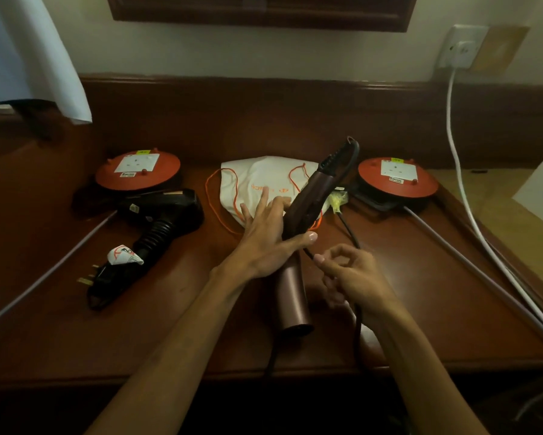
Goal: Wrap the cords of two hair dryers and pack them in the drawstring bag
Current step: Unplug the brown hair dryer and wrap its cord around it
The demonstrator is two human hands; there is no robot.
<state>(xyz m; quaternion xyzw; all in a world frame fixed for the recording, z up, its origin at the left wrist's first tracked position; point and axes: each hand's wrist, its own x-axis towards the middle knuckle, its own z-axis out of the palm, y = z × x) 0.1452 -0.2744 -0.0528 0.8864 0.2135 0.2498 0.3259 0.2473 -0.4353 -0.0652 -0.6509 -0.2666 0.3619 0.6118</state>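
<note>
While left hand (265, 233) grips the maroon dryer (298, 246), right fingers (322, 259) pinch its cord (353, 237); bag (257, 186) behind.

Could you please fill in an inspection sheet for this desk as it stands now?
Surface: dark wooden desk, glossy.
Job's things: maroon hair dryer held tilted; black hair dryer lying left, cord bundled by its plug; white drawstring bag flat, orange strings loose.
Clutter: two red cable reels; yellow tag.
Grippers: left hand grips maroon dryer; right hand pinches its black cord.
Cables: white cable from wall socket; grey reel leads.
Surroundings: lampshade, wall frame.
</note>
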